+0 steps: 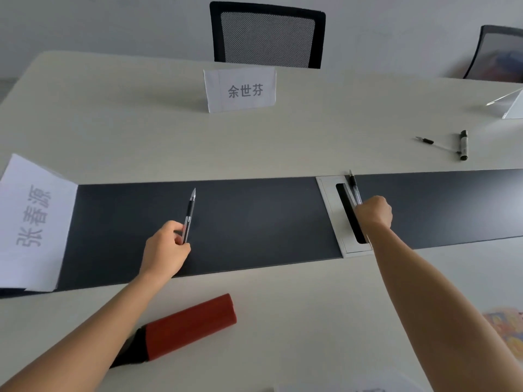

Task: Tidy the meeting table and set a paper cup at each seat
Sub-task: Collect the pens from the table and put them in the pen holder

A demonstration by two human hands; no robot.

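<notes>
Pen-gathering stage of tidying: fingers of left hand point(166, 245) pinching one pen point(189, 213) over the dark strip point(254, 219), fingers of right hand point(375, 212) curled round a second pen point(353, 185) at the cable hatch point(328, 199); next, probably reaching for the marker point(463, 145) far right on the tabletop point(283, 142); paper cups unseen.

Plain pale grey wall point(113, 24) at the back, softly and evenly lit. Against it, at the far edge of a long off-white desk point(311, 137), a black mesh-backed chair point(267, 38); further right, cut by the frame edge, a second dark chair point(501, 52). Down the middle of the desk, a dark grey strip point(254, 222) with a silver-framed slot point(328, 193) set into it.
</notes>
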